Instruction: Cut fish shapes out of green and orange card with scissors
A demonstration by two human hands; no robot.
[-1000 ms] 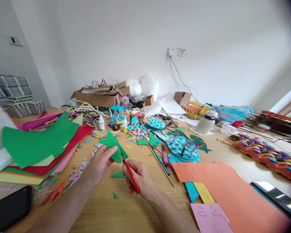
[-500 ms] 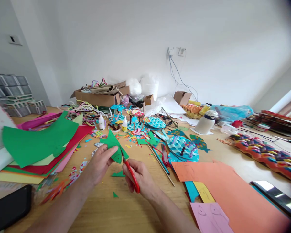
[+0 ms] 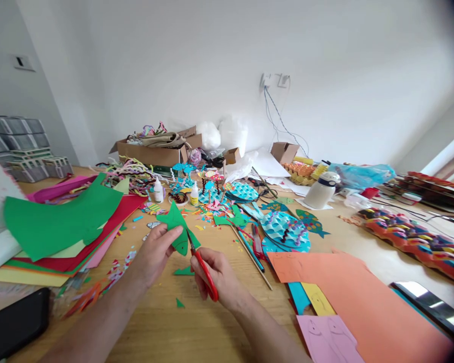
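Between its thumb and fingers, my left hand [image 3: 159, 252] pinches a piece of green paper [image 3: 176, 229] that bears a drawn fish outline with an eye near its lower tip. My right hand [image 3: 216, 276] is wrapped round the red handles of a pair of scissors [image 3: 206, 272]. The scissors' blades point up and touch the right side of the green paper. A narrow green strip stands out to the right of the blades. Green offcuts [image 3: 180, 303] lie on the wooden table [image 3: 162, 322] below my hands.
Coloured sheets [image 3: 64, 217] are stacked at the left, above a black phone [image 3: 18, 320]. Glue bottles [image 3: 158, 190] and paper scraps stand beyond my hands. Orange paper [image 3: 348, 297], a blue honeycomb craft [image 3: 285, 229] and a white bottle [image 3: 321, 190] are at the right.
The green paper has shifted slightly at the blades, and the strip at its right side now stands a little apart. Both hands stay nearly in place.
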